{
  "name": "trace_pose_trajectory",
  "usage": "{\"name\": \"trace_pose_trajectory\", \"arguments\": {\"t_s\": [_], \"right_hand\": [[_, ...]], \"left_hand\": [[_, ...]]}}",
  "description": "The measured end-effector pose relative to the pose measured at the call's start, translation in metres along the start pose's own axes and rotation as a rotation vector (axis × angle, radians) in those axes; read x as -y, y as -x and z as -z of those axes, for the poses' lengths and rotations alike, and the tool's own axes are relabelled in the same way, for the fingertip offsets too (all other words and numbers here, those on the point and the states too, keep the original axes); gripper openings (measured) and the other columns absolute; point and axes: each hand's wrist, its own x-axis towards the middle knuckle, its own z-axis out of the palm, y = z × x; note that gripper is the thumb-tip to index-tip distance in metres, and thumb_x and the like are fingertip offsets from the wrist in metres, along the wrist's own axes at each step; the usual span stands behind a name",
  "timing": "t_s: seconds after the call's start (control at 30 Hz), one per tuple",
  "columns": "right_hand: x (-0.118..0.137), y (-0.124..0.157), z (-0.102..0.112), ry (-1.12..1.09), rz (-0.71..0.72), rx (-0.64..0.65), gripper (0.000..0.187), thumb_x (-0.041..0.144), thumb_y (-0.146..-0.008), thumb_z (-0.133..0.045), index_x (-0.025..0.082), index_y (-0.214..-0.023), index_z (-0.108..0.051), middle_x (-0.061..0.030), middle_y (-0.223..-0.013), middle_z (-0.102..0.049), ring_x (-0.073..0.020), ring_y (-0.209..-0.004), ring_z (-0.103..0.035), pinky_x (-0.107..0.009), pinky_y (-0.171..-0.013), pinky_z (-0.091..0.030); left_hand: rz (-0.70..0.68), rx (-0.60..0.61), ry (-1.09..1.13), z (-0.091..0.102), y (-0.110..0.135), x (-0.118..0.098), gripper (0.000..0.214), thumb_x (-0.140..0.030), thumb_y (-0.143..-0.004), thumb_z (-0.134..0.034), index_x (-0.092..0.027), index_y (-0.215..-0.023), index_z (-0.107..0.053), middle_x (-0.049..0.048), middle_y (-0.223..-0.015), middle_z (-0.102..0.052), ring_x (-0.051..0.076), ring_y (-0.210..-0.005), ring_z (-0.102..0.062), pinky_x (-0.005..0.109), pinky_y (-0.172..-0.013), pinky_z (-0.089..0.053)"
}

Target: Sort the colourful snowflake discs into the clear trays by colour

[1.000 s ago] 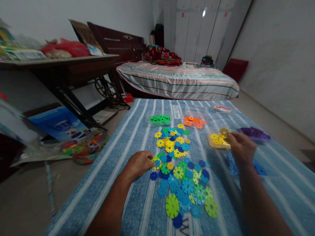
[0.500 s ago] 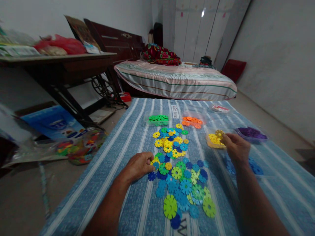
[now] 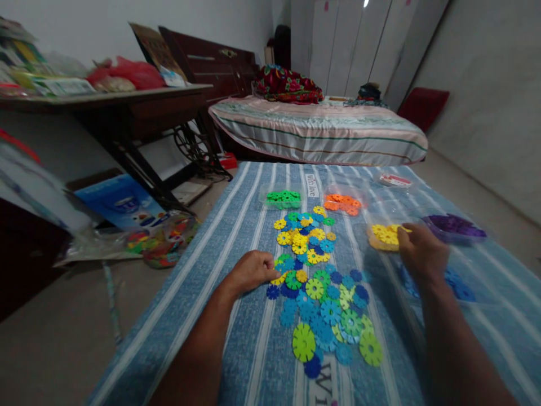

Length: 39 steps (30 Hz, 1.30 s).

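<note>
My left hand is closed at the left edge of a loose pile of notched plastic discs in blue, green and yellow. Its thumb and fingertips pinch a yellow disc, partly hidden by the fingers. Over on the right, my right hand is closed at the rim of a clear tub of yellow discs. A sliver of a yellow disc shows at its fingertips; the hand covers the rest. Beneath the right wrist lies a tub of blue discs, partly covered by the arm.
Tubs of green discs, orange discs and purple discs stand around the pile. A clear box with a red-and-white item sits at the far right. The striped cloth covers the table; a bed stands beyond it.
My right hand has lowered the yellow disc to the yellow tub. My left hand stays at the pile's edge, its fingers now on a yellow disc. The camera view has shifted left.
</note>
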Motion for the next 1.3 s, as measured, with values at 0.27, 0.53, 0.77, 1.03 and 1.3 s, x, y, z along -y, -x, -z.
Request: {"name": "trace_pose_trajectory", "arguments": {"t_s": [0.27,0.53,0.77,1.03,1.3], "right_hand": [[0.045,0.034,-0.016,-0.160,0.464,0.131,0.026,0.031,-0.091,-0.049,0.020,-0.079,-0.069,-0.0063,-0.072,-0.070,-0.0190,-0.067,-0.064,-0.028,-0.065,-0.046],[0.081,0.073,-0.022,-0.335,0.745,0.361,0.025,0.026,-0.097,-0.047,0.021,-0.085,-0.069,-0.0042,-0.067,-0.066,-0.0149,-0.062,-0.059,-0.025,-0.061,-0.044],[0.105,0.094,-0.012,-0.625,0.643,0.767,0.029,0.039,-0.096,-0.054,0.018,-0.112,-0.067,-0.0069,-0.081,-0.071,-0.0176,-0.070,-0.065,-0.029,-0.066,-0.049],[0.114,0.087,-0.003,-0.735,0.353,0.972,0.033,0.041,-0.093,-0.052,0.019,-0.074,-0.065,0.0010,-0.064,-0.063,-0.0123,-0.058,-0.057,-0.022,-0.056,-0.045],[0.051,0.025,0.000,-0.124,0.186,0.069,0.034,0.044,-0.087,-0.050,0.017,-0.083,-0.070,-0.0081,-0.069,-0.068,-0.0208,-0.061,-0.062,-0.030,-0.060,-0.044]], "left_hand": [[0.042,-0.022,0.190,-0.001,0.001,0.001,0.037,-0.051,-0.063,-0.065,-0.017,-0.054,-0.054,-0.0047,-0.049,-0.046,0.009,-0.051,-0.038,0.024,-0.050,-0.027],[0.040,0.028,0.384,-0.004,0.008,-0.013,0.040,-0.052,-0.065,-0.070,-0.016,-0.055,-0.056,-0.0033,-0.046,-0.050,0.008,-0.046,-0.040,0.023,-0.048,-0.028],[-0.045,0.153,0.452,-0.017,0.010,-0.024,0.044,-0.055,-0.065,-0.073,-0.014,-0.059,-0.061,-0.0018,-0.051,-0.053,0.008,-0.048,-0.044,0.023,-0.048,-0.031],[-0.091,0.196,0.434,-0.025,0.012,-0.033,0.043,-0.055,-0.070,-0.068,-0.013,-0.066,-0.065,0.0008,-0.058,-0.058,0.010,-0.053,-0.047,0.024,-0.051,-0.034],[-0.080,-0.087,0.006,-0.023,0.004,-0.020,0.022,-0.035,-0.076,-0.059,-0.015,-0.068,-0.065,-0.0019,-0.060,-0.055,0.012,-0.061,-0.051,0.024,-0.057,-0.032]]}}
